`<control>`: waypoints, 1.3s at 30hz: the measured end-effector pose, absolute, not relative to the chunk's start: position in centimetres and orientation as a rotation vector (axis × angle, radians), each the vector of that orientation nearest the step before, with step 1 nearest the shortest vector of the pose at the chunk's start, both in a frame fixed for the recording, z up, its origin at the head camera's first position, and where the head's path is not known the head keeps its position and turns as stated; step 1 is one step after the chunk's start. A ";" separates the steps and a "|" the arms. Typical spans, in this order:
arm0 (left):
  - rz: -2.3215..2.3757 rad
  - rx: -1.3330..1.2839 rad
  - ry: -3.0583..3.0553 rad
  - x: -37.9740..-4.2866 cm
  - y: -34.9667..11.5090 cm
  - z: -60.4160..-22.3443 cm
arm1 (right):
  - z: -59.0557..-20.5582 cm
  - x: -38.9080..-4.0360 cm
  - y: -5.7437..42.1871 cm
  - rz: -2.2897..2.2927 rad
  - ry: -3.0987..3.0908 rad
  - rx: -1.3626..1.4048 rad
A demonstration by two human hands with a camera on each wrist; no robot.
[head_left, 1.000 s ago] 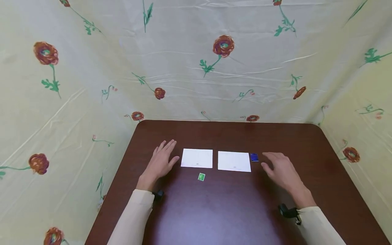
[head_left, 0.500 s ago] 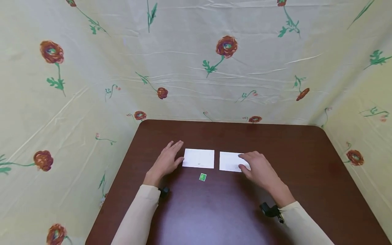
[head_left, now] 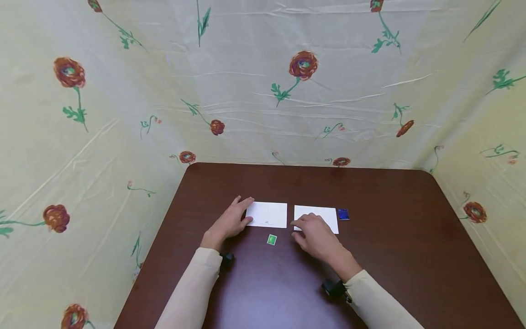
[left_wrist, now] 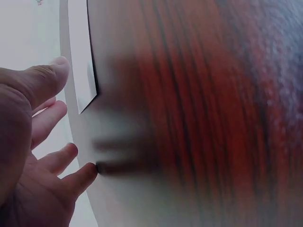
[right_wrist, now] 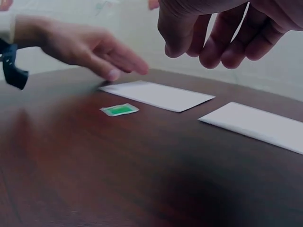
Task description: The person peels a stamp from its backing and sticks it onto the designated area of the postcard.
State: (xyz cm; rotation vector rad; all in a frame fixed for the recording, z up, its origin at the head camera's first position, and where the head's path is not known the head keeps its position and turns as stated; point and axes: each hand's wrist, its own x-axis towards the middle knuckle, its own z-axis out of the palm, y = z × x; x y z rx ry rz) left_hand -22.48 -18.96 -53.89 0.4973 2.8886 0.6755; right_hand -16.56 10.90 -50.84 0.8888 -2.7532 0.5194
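Two white paper rectangles, like envelopes or cards, lie side by side on the table: a left one [head_left: 269, 214] and a right one [head_left: 328, 216]. My left hand [head_left: 228, 223] is at the left one's left edge, its fingers extended; the left wrist view shows the thumb beside the paper's edge. My right hand [head_left: 320, 237] hovers over the right rectangle's lower left, fingers loosely bent, with nothing visible in them. Part of that rectangle is hidden beneath it. A small green stamp-like piece with a white border [head_left: 272, 240] lies in front of the left rectangle.
A small dark blue square [head_left: 343, 214] lies against the right rectangle's right side. The dark brown table [head_left: 411, 256] has rounded far corners. Flower-patterned fabric [head_left: 246, 91] hangs behind it and along both sides.
My right hand has swept left from beside the blue square, across the right rectangle to its lower left; the blue square shows again. My left hand has shifted right to the left rectangle's edge.
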 end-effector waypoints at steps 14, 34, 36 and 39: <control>0.616 0.485 2.876 -22.2 -18.7 -54.2 | -53.2 -16.1 6.6 0.449 -2.833 0.882; 0.541 0.480 2.888 -22.0 -18.2 -54.2 | -55.7 -15.6 4.1 0.417 -2.810 0.732; 0.528 0.471 2.885 -22.0 -18.3 -54.2 | -55.6 -15.6 4.1 0.445 -2.819 0.721; 0.496 0.470 2.883 -22.1 -18.4 -54.1 | -55.6 -15.8 4.0 0.481 -2.838 0.710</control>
